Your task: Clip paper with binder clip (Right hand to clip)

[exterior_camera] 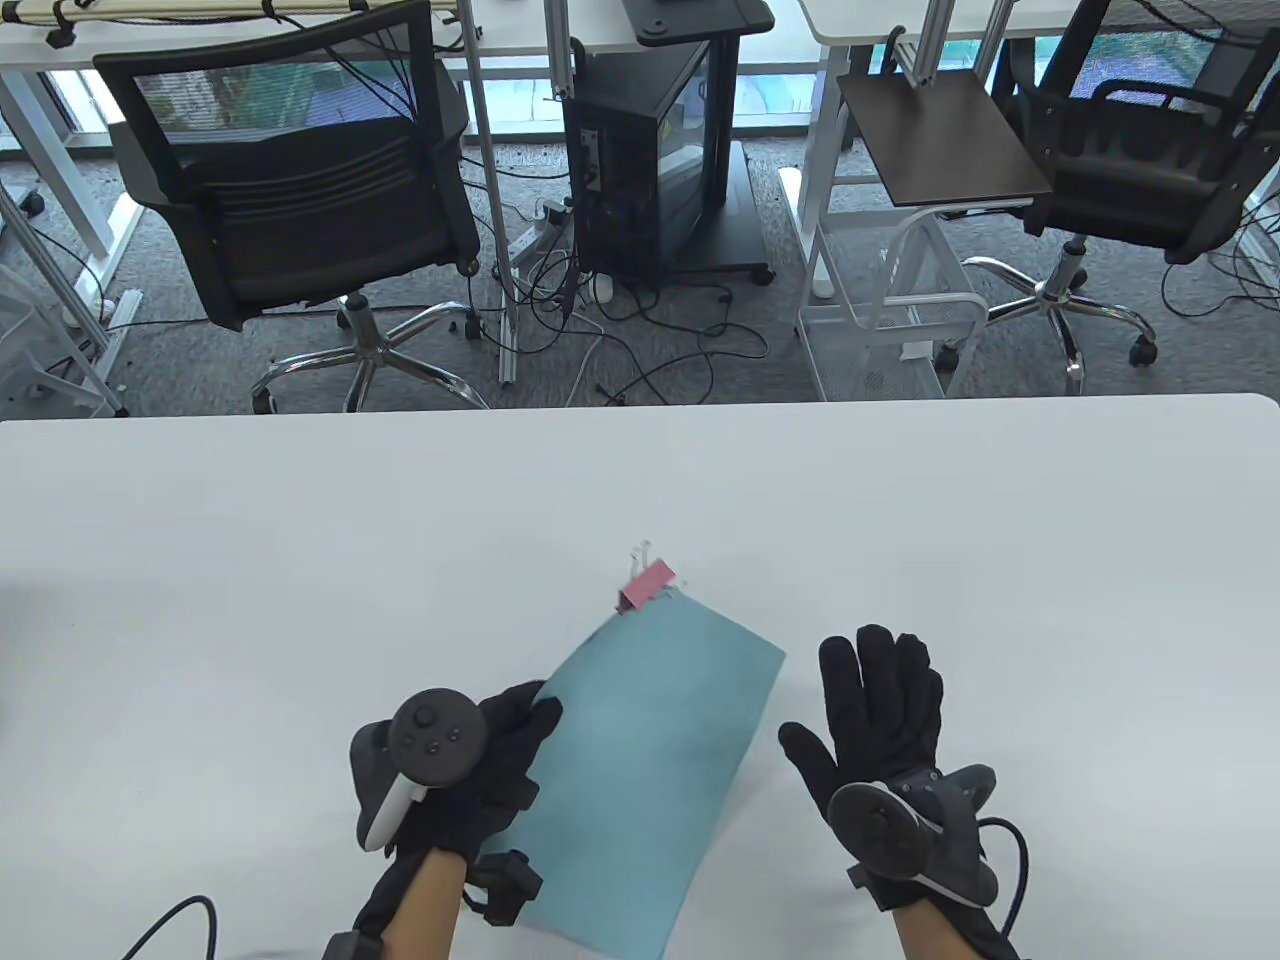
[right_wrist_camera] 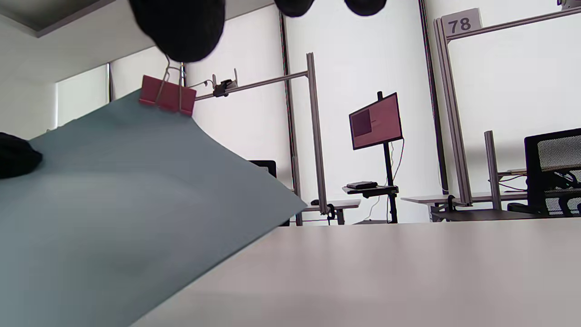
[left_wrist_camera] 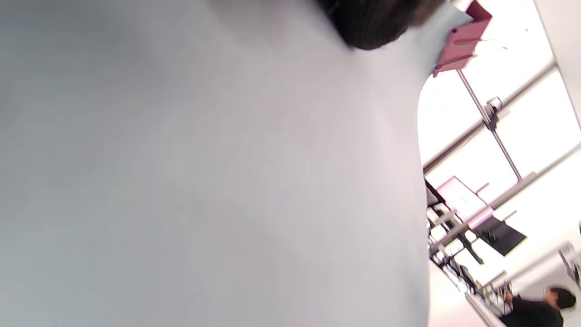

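Note:
A teal sheet of paper (exterior_camera: 650, 760) is held tilted above the white table (exterior_camera: 300, 560). A pink binder clip (exterior_camera: 648, 587) is clamped on its far corner, wire handles up. My left hand (exterior_camera: 470, 770) grips the paper's near left edge. My right hand (exterior_camera: 880, 720) is spread open and empty to the right of the paper, touching nothing. In the right wrist view the clip (right_wrist_camera: 167, 96) sits on the paper's (right_wrist_camera: 113, 204) raised corner. In the left wrist view the paper (left_wrist_camera: 204, 172) fills most of the frame, with the clip (left_wrist_camera: 460, 41) at the top right.
Office chairs (exterior_camera: 300, 190), a computer tower (exterior_camera: 640, 150) and a white wire cart (exterior_camera: 890, 300) stand on the floor beyond the table's far edge.

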